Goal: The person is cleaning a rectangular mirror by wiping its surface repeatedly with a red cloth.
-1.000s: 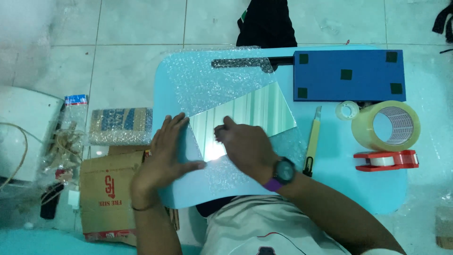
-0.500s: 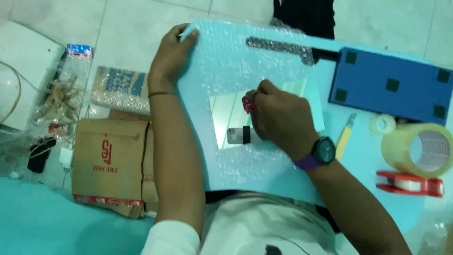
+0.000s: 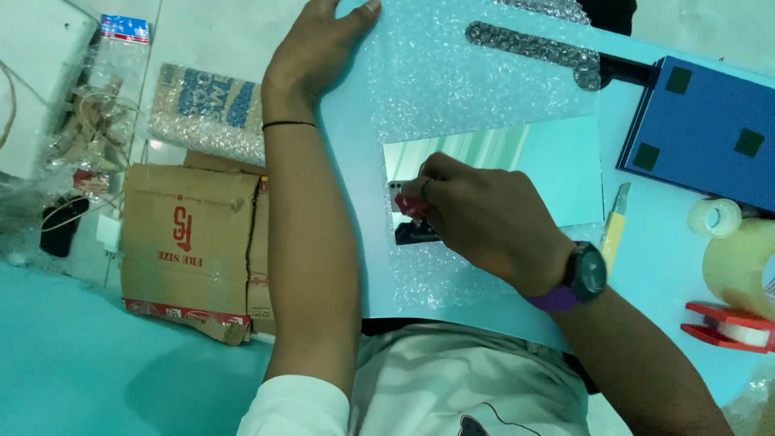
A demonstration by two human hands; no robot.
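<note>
A shiny rectangular mirror-like sheet (image 3: 541, 165) lies on a sheet of bubble wrap (image 3: 452, 89) spread over a light blue table (image 3: 670, 266). My right hand (image 3: 476, 214), a dark watch on its wrist, is shut on a small red object (image 3: 413, 206) pressed at the mirror sheet's left edge. My left hand (image 3: 315, 52) lies flat with fingers spread on the bubble wrap's far left corner, holding it down.
A blue board with dark square pads (image 3: 710, 141) lies at the right. A yellow utility knife (image 3: 613, 230), tape rolls (image 3: 739, 254) and a red tape dispenser (image 3: 726, 331) sit beside it. A cardboard box (image 3: 190, 242) and wrapped packages (image 3: 206, 109) stand on the floor at left.
My left hand moved from the mirror sheet up to the bubble wrap's far corner. My right hand picked up the small red object and brought it to the mirror's left edge.
</note>
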